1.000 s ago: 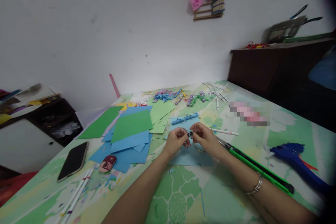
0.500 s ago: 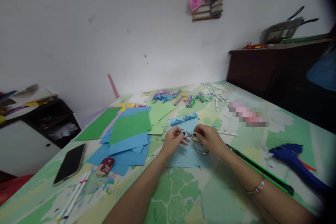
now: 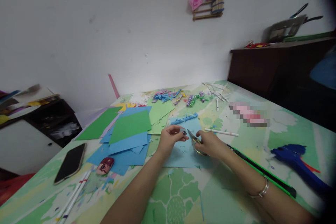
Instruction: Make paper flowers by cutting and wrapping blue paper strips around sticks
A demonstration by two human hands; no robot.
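Note:
My right hand (image 3: 210,143) is closed around the handles of small gold-handled scissors (image 3: 193,137), whose blades point up and left toward my other hand. My left hand (image 3: 172,138) is pinched, thumb against fingers; what sits between the fingertips is too small to make out, though a hint of pale blue shows there. Both hands are above a light blue sheet of paper (image 3: 178,159) that bears a few tiny scraps. Just beyond them, a blue paper roll (image 3: 184,119) lies at the sheet's far edge.
Green card (image 3: 130,126) and blue sheets (image 3: 133,159) are piled at left, near a phone (image 3: 70,163) and white markers (image 3: 72,197). A white marker (image 3: 222,132), a black-and-green bar (image 3: 262,169) and a blue glue gun (image 3: 296,164) lie at right. Paper rolls (image 3: 190,100) stand behind.
My right hand has drawn slightly right and down with the scissors, so the blades now stand apart from my left fingers. My left hand has shifted slightly left.

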